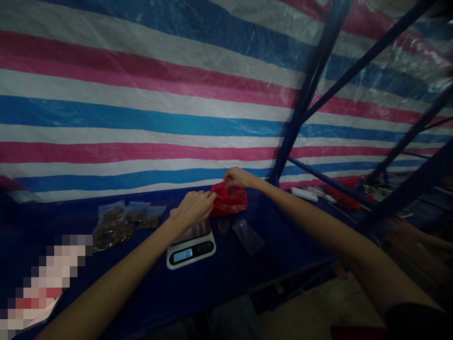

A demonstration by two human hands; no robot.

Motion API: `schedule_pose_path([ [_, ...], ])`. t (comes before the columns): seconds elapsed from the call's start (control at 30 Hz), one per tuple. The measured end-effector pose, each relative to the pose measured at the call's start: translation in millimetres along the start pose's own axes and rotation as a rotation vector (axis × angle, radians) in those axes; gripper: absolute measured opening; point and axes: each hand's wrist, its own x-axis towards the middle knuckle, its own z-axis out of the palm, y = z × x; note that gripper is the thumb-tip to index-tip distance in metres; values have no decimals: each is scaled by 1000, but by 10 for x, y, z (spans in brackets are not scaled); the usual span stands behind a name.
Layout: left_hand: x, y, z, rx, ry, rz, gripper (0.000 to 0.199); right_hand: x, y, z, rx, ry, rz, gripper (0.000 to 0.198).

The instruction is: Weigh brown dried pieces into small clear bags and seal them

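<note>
1. Your red bag [230,202] is behind the scale [193,251] and to its right, crumpled, with both your hands at it.
2. Your left hand [195,208] reaches over the back of the scale, knuckles up, its fingertips pinching the bag's near-left edge.
3. Your right hand [238,177] is beyond the scale and to its right, at the top of the bag, fingers curled inward; you cannot tell from here whether they pinch the plastic.
4. The scale's lit display [183,255] faces you and reads 0.0.
5. Just right of the scale you have a small clear round container [223,225], and farther right a flat clear bag [248,236].
6. Left of the scale lie several clear bags with brown pieces [118,224], bunched together and partly overlapping.
7. Under the scale is your dark blue table [141,278]; behind it hangs a striped sheet [148,113].
8. Well to the right of the scale, past a blue metal frame [293,127], another person's hand [403,234] shows, dim and blurred.
</note>
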Motion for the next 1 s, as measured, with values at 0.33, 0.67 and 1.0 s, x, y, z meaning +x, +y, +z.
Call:
schedule_pose_path([
  [0.33,-69,-4,20,31,36,-5,20,20,-113,-38,-158,12,-27,17],
  [0.67,-146,9,8,30,63,-28,18,-38,-163,-26,-378,71,2,14],
  [1.0,-290,-10,137,20,213,-41,21,-10,-29,28,-425,108,-74,17],
])
